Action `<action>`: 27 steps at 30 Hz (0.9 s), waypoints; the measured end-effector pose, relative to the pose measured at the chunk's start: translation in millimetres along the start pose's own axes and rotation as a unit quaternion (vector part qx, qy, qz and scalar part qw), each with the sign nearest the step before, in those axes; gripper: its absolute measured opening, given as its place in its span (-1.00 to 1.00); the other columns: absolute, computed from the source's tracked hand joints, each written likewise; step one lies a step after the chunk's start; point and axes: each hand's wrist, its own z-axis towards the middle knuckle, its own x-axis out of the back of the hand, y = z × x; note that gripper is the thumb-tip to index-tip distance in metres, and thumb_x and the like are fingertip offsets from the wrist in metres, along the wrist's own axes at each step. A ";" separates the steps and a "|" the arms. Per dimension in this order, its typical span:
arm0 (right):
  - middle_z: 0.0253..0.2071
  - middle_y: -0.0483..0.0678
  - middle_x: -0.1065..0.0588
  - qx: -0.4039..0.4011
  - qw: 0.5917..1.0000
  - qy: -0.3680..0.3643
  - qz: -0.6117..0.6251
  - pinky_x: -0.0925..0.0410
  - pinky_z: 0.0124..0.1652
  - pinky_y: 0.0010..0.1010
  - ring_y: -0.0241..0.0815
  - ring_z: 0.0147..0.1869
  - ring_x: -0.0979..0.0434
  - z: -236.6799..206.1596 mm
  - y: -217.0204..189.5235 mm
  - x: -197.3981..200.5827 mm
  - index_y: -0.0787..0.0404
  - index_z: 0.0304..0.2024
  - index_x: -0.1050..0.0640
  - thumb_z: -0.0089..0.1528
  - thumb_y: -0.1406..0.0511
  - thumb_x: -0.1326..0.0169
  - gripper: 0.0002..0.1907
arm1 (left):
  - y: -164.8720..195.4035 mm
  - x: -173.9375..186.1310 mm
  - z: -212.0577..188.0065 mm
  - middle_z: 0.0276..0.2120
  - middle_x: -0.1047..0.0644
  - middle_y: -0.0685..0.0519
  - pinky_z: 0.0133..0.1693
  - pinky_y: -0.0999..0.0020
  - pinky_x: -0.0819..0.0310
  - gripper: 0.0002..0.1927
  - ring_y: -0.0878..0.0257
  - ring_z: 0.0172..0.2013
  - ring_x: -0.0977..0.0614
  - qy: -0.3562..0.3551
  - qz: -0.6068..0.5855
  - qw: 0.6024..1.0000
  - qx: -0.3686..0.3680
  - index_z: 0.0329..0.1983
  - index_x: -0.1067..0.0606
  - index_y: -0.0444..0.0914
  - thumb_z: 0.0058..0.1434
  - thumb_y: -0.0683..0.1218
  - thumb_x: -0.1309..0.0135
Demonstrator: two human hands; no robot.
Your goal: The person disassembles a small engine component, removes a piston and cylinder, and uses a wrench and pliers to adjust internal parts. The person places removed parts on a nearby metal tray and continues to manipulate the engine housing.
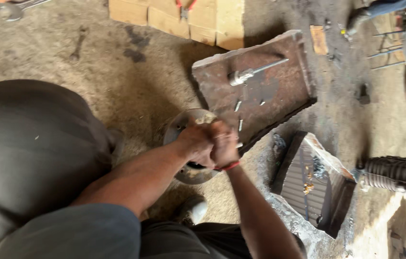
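Both hands are clasped together over a round metal disc (184, 127), the left hand (194, 144) and the right hand (224, 144) pressed against each other; what is held inside cannot be told. Just beyond the grip a rusty metal plate (280, 86) is seen, with a steel rod tool (253, 73) lying on it.

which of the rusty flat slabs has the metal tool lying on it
The upper rusty slab, beside the clasped hands, carries the metal rod tool; the lower slab does not.
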 end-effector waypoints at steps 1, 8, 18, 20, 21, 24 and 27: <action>-0.50 -0.10 -0.37 -0.056 0.998 0.008 0.035 -0.42 -0.43 -0.35 -0.26 -0.49 -0.38 4.0 3.5 5.6 0.16 -0.35 -0.44 0.56 -0.07 0.24 -0.42 | -0.8 0.7 -2.8 0.26 -0.40 -0.05 0.31 -0.25 -0.13 -0.12 0.02 0.30 -0.37 0.010 -0.018 1.000 0.006 0.23 -0.44 -0.15 -0.01 0.45 -0.30; -0.28 0.00 -0.57 -0.190 0.964 -0.103 0.157 -0.55 -0.32 -0.36 -0.12 -0.26 -0.65 17.4 -14.6 -3.7 0.19 -0.22 -0.58 0.40 -0.03 0.32 -0.43 | -3.9 -15.3 10.3 0.31 -0.30 -0.15 0.26 -0.15 -0.11 0.18 -0.07 0.30 -0.30 0.019 -0.030 0.999 0.031 0.40 -0.22 -0.27 -0.10 0.52 -0.27; -0.23 0.02 -0.52 -0.005 0.981 -0.194 0.004 -0.40 0.01 -0.27 -0.09 -0.08 -0.52 35.6 -108.6 -13.7 0.32 -0.06 -0.53 0.46 0.09 0.09 -0.59 | -12.5 -49.0 10.9 0.50 0.04 -0.44 0.30 -0.31 0.48 0.61 -0.37 0.48 0.12 0.131 0.001 0.991 0.040 0.49 0.02 -0.47 -0.25 0.76 -0.22; -0.22 0.01 -0.53 -0.009 0.975 -0.218 0.044 -0.42 0.03 -0.27 -0.10 -0.07 -0.53 39.5 -109.8 -19.1 0.29 -0.22 -0.54 0.48 0.16 0.08 -0.65 | -9.8 -52.4 -1.5 0.46 -0.06 -0.32 0.30 -0.19 0.35 0.55 -0.24 0.46 0.01 0.094 0.002 0.991 0.093 0.49 -0.04 -0.42 -0.26 0.72 -0.22; -0.25 0.01 -0.54 -0.056 0.976 -0.210 0.027 -0.43 -0.04 -0.29 -0.11 -0.12 -0.54 41.5 -107.6 -25.5 0.29 -0.21 -0.54 0.42 0.21 0.10 -0.69 | -10.0 -52.9 -7.5 0.45 -0.10 -0.26 0.31 -0.12 0.28 0.52 -0.17 0.45 -0.05 0.076 0.002 0.989 0.123 0.49 -0.07 -0.40 -0.26 0.70 -0.22; -0.29 0.00 -0.56 -0.132 0.973 -0.189 0.007 -0.44 -0.15 -0.33 -0.14 -0.19 -0.56 44.1 -95.3 -41.6 0.30 -0.19 -0.56 0.31 0.31 0.14 -0.74 | -13.4 -49.7 -18.8 0.40 -0.27 -0.13 0.49 -0.01 0.18 0.28 -0.08 0.45 -0.19 0.056 -0.050 0.995 0.060 0.45 -0.27 -0.26 -0.16 0.64 -0.16; -0.24 0.01 -0.57 -0.076 0.979 -0.190 0.000 -0.45 -0.12 -0.35 -0.20 -0.15 -0.57 37.4 -82.7 -25.1 0.33 -0.14 -0.56 0.32 0.36 0.15 -0.75 | -15.7 -38.5 -14.6 0.37 -0.34 -0.17 0.43 0.06 -0.05 0.24 -0.06 0.38 -0.33 0.006 -0.021 0.999 0.043 0.43 -0.32 -0.28 -0.07 0.68 -0.07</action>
